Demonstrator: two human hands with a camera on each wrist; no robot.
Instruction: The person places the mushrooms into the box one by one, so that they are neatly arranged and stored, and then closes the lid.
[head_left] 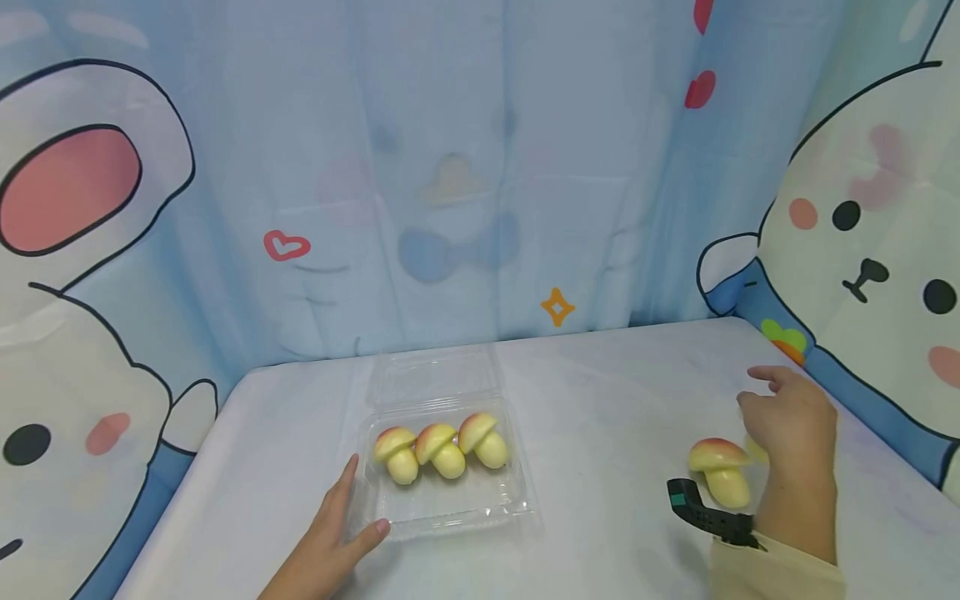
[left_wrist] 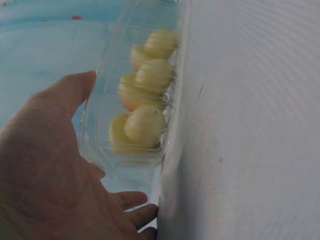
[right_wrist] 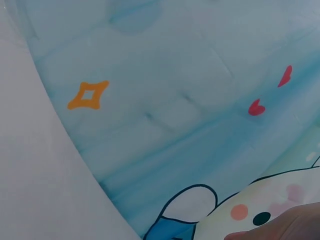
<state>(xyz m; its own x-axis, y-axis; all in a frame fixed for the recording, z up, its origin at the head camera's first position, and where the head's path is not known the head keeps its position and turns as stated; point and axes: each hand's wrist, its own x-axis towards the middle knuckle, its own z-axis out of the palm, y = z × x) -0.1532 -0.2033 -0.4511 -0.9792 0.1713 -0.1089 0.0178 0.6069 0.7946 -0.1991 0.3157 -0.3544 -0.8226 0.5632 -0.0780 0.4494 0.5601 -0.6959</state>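
A clear plastic clamshell box (head_left: 450, 521) lies on the table with its lid (head_left: 435, 379) folded back. Three yellow mushroom-shaped pieces (head_left: 448, 460) with reddish caps sit in a row inside it. At the box's near left corner is my left hand (head_left: 330, 525), fingers spread, thumb by the front rim and index finger along the left side; the left wrist view shows the thumb at the rim. Far to the right, my right hand (head_left: 791, 417) hovers with nothing visible in its fingers. A similar mushroom piece (head_left: 726, 475) stands beside that forearm; another, partly hidden, peeks out behind the hand.
A white cloth covers the table (head_left: 600, 433). Behind it hangs a blue curtain (head_left: 450, 167) with cartoon figures, which also runs down both sides. A dark strap (head_left: 708, 517) is around my right wrist.
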